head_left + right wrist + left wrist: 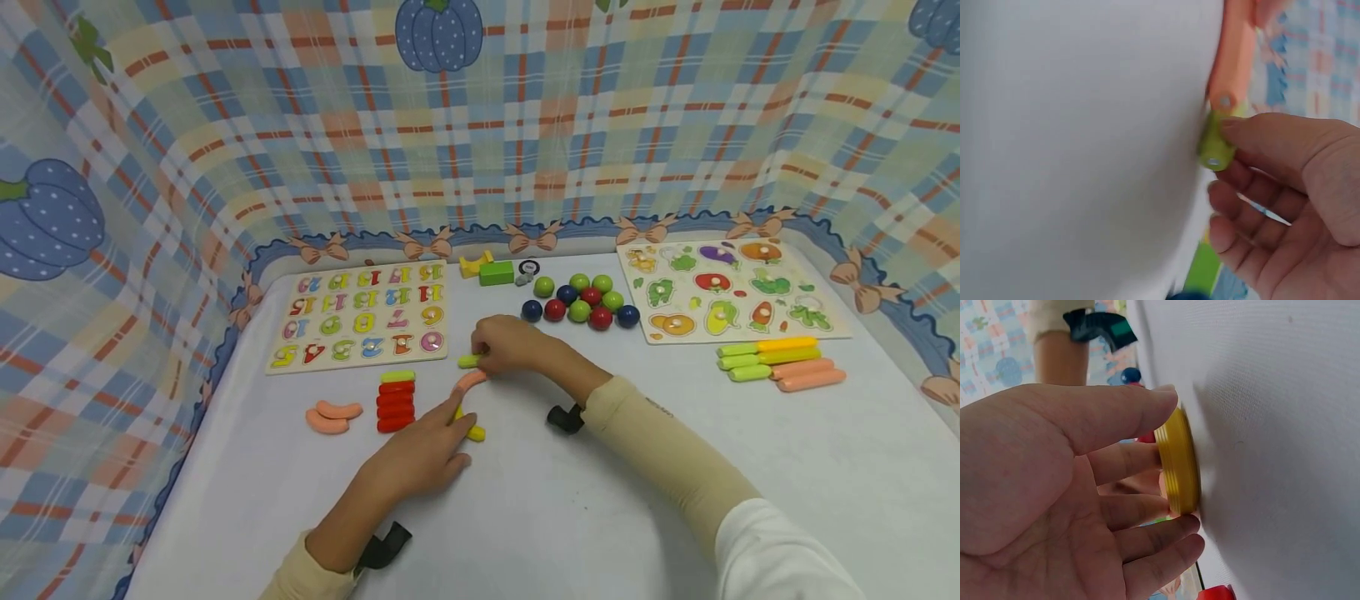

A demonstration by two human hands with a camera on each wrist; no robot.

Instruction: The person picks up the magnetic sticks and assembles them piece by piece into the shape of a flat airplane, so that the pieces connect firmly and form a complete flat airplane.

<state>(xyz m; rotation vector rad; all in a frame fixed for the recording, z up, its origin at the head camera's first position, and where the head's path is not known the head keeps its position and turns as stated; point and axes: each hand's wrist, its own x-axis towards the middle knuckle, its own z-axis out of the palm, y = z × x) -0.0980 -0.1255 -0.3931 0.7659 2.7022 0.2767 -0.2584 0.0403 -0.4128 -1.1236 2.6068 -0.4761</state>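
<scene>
My right hand (506, 343) pinches a short light-green rod (1215, 147) between thumb and index finger. Its end touches a curved orange rod (1233, 56); both show a small metallic dot at the end. With fairly straight fingers, my left hand (420, 450) touches the orange rod's near end. Under and beside those left fingers lies a curved yellow rod (1179, 465), partly covered in the head view. Several red rods (395, 406) lie in a row left of the hands, a light-green rod (397, 377) above them. Two curved orange rods (339, 410) lie farther left.
A number puzzle board (360, 317) lies at the back left, a vegetable puzzle board (731, 292) at the back right. Several coloured balls (579, 311) sit between them, near a green block (497, 273). Joined rods (780, 358) lie at right. A checked curtain (517, 133) hangs behind.
</scene>
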